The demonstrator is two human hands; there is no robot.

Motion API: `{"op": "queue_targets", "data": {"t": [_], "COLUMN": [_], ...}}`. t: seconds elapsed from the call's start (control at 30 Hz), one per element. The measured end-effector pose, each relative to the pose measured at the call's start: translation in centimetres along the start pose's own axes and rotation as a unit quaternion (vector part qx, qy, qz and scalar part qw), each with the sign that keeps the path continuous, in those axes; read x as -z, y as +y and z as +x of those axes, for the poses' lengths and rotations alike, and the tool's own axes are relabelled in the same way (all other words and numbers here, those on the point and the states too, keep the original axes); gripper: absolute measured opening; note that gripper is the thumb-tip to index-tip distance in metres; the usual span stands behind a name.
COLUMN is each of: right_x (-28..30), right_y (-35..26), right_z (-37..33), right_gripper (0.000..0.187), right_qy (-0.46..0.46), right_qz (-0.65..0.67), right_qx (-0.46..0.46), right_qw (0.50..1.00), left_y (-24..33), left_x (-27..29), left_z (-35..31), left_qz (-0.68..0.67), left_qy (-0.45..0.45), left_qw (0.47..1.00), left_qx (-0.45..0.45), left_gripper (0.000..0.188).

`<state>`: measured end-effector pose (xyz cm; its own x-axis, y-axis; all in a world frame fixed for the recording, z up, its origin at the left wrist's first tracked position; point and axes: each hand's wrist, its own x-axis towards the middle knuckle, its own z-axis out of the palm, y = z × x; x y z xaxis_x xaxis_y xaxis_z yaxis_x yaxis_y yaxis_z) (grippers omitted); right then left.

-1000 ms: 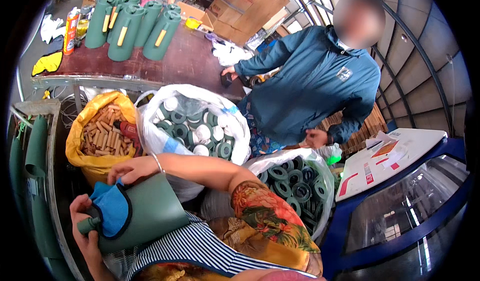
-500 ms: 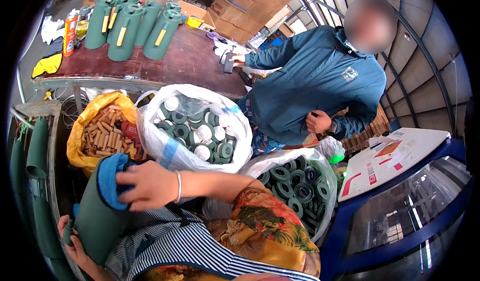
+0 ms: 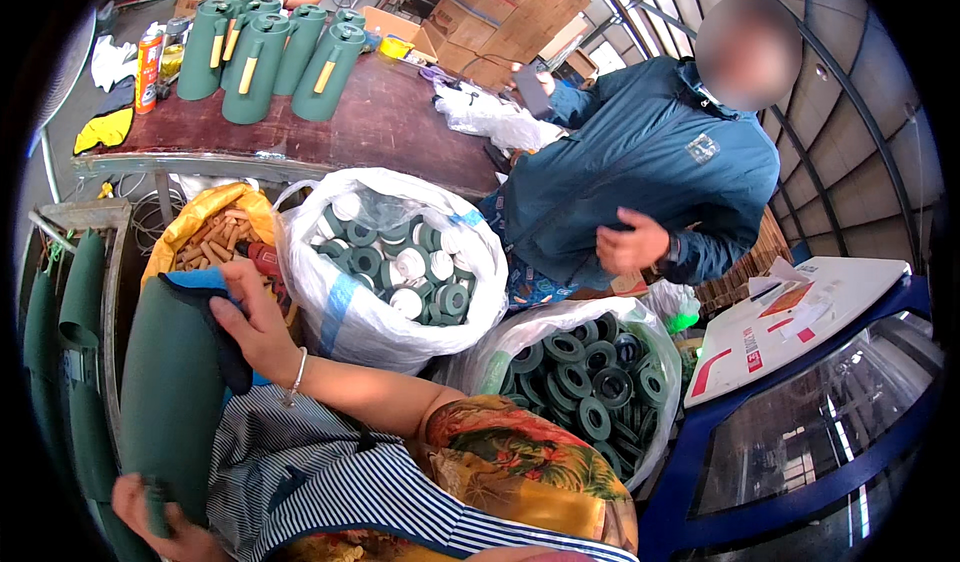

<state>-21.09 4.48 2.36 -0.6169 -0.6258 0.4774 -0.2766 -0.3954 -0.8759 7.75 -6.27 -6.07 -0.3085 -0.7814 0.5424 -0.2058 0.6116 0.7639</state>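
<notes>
Beside the striped apron (image 3: 335,492), the left hand (image 3: 183,537) grips the green jug body (image 3: 165,372), seemingly lacking the wooden handles (image 3: 325,76) of jugs (image 3: 258,72) toward the table's (image 3: 400,112) left edge, while the right hand (image 3: 258,329) clutches blue cloth (image 3: 201,279) at its top.

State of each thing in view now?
Green cylindrical vessel: held, left hand at lower end
Blue dark-edged cloth: in right hand, at vessel's upper end
Green tan-handled jugs: upright on table
Orange cylindrical can: upright
Yellow sack: open, holding tan cylinders
White sack: open, filled
Clear plastic bag: open, holding dark rings
</notes>
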Motion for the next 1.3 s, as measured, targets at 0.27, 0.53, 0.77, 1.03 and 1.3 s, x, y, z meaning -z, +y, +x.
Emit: {"op": "queue_targets", "data": {"t": [0.27, 0.53, 0.77, 1.03, 1.3], "right_x": [2.4, -3.2, -2.9, -8.9, -10.1], "right_y": [-1.8, 3.0, 4.1, 1.7, 2.5], "right_z": [-0.9, -5.0, 3.0, -3.8, -12.8], "right_gripper": [0.026, 0.047, 0.061, 0.060, 0.046], "right_qy": [-0.075, -0.185, 0.012, 0.079, -0.035], "right_qz": [-0.140, -0.326, 0.379, 0.388, 0.328], "right_qx": [0.277, 0.185, -0.237, -0.375, -0.655], "right_qw": [0.948, 0.909, 0.895, 0.838, 0.680], "left_y": [5.4, 8.9, 8.8, 0.4, 2.2], "left_x": [-2.4, -6.2, -4.0, -0.6, 2.1], "left_z": [3.4, 0.5, 1.3, -5.6, -9.1], "left_qz": [-0.423, -0.558, -0.580, -0.645, -0.539], "left_qy": [0.170, 0.061, 0.070, 0.060, 0.146], "left_qw": [0.788, 0.786, 0.770, 0.587, 0.665], "left_qx": [0.413, 0.261, 0.258, 0.486, 0.497], "left_gripper": [0.042, 0.032, 0.029, 0.050, 0.049]}}
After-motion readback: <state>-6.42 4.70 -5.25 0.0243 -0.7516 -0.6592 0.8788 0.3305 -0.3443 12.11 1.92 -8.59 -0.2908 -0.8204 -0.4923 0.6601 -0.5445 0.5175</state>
